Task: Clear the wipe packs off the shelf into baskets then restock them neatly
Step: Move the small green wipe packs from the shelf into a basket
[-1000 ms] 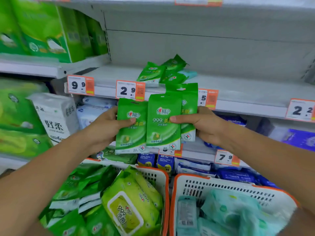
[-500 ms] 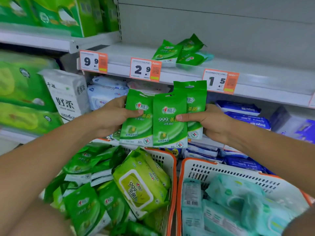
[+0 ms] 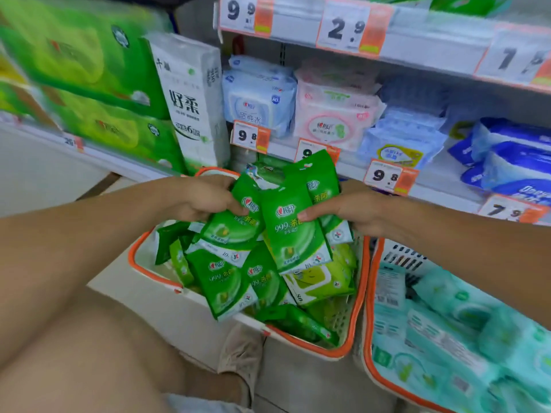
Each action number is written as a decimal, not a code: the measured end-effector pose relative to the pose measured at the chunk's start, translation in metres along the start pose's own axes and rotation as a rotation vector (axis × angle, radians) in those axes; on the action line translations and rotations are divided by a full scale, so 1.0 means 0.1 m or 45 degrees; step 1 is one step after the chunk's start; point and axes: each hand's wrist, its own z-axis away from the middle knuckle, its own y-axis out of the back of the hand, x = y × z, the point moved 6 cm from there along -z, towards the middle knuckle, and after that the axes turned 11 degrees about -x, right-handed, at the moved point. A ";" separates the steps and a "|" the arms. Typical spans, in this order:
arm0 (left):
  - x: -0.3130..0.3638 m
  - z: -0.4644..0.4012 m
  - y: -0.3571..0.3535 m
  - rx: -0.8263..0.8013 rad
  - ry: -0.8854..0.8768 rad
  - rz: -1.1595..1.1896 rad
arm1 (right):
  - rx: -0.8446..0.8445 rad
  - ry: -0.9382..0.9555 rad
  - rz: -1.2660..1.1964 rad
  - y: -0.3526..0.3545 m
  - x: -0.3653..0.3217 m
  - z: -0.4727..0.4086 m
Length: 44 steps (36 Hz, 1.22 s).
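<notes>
Both hands are closed on a fan of small green wipe packs [image 3: 293,234], pinched by the left hand [image 3: 205,198] and the right hand [image 3: 348,208], above a left basket [image 3: 354,311] of green packs. Beside it, a right basket [image 3: 368,296] of teal packs [image 3: 465,332] is seen below price-tagged shelves [image 3: 426,46].

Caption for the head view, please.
Both hands, left hand and right hand, hold green wipe packs over the green-filled basket.
</notes>
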 end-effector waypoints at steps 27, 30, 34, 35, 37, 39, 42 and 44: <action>-0.18 -0.27 0.41 0.253 0.301 -0.525 | 0.039 -0.077 0.174 -0.16 -0.15 -0.45; 0.00 -0.15 0.57 0.532 0.291 -1.013 | 0.384 -0.035 0.863 -0.19 -0.24 -0.48; 0.41 0.01 0.68 0.771 0.004 -1.010 | 0.408 0.191 1.004 -0.16 -0.61 -0.13; 0.58 0.07 0.67 0.821 -0.135 -0.984 | 0.403 0.260 0.985 -0.10 -0.74 0.02; 1.00 0.22 0.57 0.894 -0.471 -0.969 | 0.498 0.447 1.000 0.09 -1.07 0.40; 1.53 0.45 0.40 0.939 -0.806 -0.924 | 0.676 0.643 1.039 0.34 -1.49 0.80; 2.35 0.72 0.18 1.014 -1.149 -1.012 | 0.983 0.944 0.891 0.86 -2.10 1.27; 2.84 0.74 0.16 1.066 -1.247 -1.081 | 1.140 0.944 0.816 1.24 -2.42 1.37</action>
